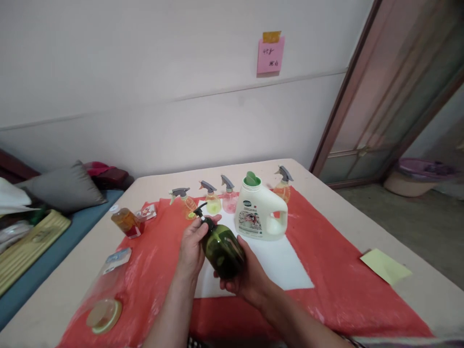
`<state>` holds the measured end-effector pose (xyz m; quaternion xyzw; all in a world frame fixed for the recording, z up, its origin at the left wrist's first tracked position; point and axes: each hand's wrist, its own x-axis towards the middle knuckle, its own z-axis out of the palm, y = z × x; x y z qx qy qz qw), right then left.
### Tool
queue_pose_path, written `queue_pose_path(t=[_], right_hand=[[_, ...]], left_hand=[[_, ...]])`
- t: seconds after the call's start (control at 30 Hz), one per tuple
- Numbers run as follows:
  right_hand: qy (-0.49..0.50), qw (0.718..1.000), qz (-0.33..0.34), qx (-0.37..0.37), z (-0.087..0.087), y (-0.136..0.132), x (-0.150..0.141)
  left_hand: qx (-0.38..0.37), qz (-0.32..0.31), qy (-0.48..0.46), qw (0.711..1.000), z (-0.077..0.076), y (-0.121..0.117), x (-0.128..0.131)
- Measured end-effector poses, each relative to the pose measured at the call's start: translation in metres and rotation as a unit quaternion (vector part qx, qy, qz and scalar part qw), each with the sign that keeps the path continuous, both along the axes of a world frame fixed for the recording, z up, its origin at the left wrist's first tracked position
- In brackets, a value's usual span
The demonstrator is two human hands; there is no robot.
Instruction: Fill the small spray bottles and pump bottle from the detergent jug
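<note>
A dark green pump bottle (223, 251) with a black pump head is held tilted above a white sheet (286, 266). My left hand (194, 241) grips it at the neck, just under the pump. Around the lower body and base, my right hand (246, 275) is closed; some of its fingers are hidden behind the bottle. Just beyond stands a large cream jug (261, 212) with a handle, a printed label and a green piece in its mouth. Small trigger spray bottles (213, 203) with grey heads line up behind the pump bottle.
Red plastic sheeting (326, 280) covers much of the table (391, 237). To the left are an amber bottle (126, 220), a clear bag (112, 270) and a round lidded tub (104, 315). Yellow paper (386, 266) lies right. A pink note (270, 55) hangs on the wall.
</note>
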<state>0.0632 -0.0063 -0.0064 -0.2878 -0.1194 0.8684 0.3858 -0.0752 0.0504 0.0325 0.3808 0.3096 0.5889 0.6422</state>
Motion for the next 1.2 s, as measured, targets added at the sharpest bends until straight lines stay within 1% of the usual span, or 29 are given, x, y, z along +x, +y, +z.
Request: queue_pose_path(t=[0.07,0.1,0.13,0.17,0.23,0.3,0.4,0.47,0.5,0.53,0.57,0.6,0.67,0.73,0.8,0.87,0.97,1.1,1.17,1.2], right_hand=[[0.025,0.996,0.078,-0.027,0.001,-0.001,0.001],[0.035,0.994,0.095,-0.031,0.001,-0.002,0.001],[0.038,0.994,0.096,-0.028,0.001,-0.003,0.001],[0.036,0.996,0.083,-0.02,0.002,-0.003,0.0],[0.015,1.0,0.016,0.013,0.001,-0.003,-0.002],[-0.026,0.993,-0.082,0.076,0.0,-0.002,-0.005],[-0.107,0.958,-0.2,0.175,-0.002,0.0,-0.007],[-0.161,0.931,-0.245,0.218,-0.003,0.0,-0.007],[-0.181,0.92,-0.259,0.231,-0.003,0.0,-0.006],[-0.191,0.916,-0.262,0.237,-0.003,-0.001,-0.005],[-0.189,0.92,-0.25,0.234,-0.003,-0.002,-0.004],[-0.176,0.934,-0.222,0.219,-0.002,-0.003,-0.003],[-0.125,0.97,-0.133,0.159,0.0,-0.004,-0.001],[-0.071,0.993,-0.042,0.084,0.001,-0.003,0.002],[-0.028,0.999,0.016,0.016,0.003,-0.002,0.004],[0.007,0.999,0.045,-0.027,0.003,-0.002,0.006],[0.048,0.997,0.053,-0.042,0.005,-0.003,0.006],[0.056,0.996,0.047,-0.051,0.004,-0.005,0.002],[0.028,0.999,0.015,-0.031,0.002,-0.004,-0.001],[0.005,1.0,-0.02,-0.007,0.001,-0.003,-0.003]], left_hand=[[0.0,-0.043,-0.011,0.999,0.0,-0.001,-0.003],[0.001,-0.059,-0.016,0.998,-0.001,-0.001,-0.004],[0.001,-0.065,-0.02,0.998,0.0,-0.001,-0.004],[-0.001,-0.059,-0.022,0.998,0.0,-0.002,-0.003],[-0.005,-0.021,-0.021,1.0,0.0,-0.002,0.0],[-0.004,0.025,-0.021,0.999,0.001,-0.001,0.005],[0.001,0.073,-0.015,0.997,0.001,-0.001,0.01],[-0.006,0.095,-0.007,0.995,0.002,-0.001,0.012],[-0.01,0.099,-0.002,0.995,0.003,-0.001,0.011],[-0.014,0.099,0.002,0.995,0.004,-0.001,0.01],[-0.015,0.096,0.007,0.995,0.004,-0.001,0.009],[-0.014,0.093,0.012,0.996,0.005,-0.002,0.008],[-0.01,0.09,0.024,0.996,0.005,-0.002,0.006],[-0.006,0.078,0.036,0.996,0.005,-0.004,0.005],[-0.002,0.055,0.043,0.998,0.004,-0.005,0.006],[-0.003,0.03,0.041,0.999,0.003,-0.006,0.008],[-0.005,0.007,0.024,1.0,0.004,-0.008,0.009],[-0.003,0.016,0.01,1.0,0.005,-0.009,0.01],[-0.015,0.03,0.01,0.999,0.005,-0.008,0.011],[-0.02,0.041,0.009,0.999,0.004,-0.008,0.012]])
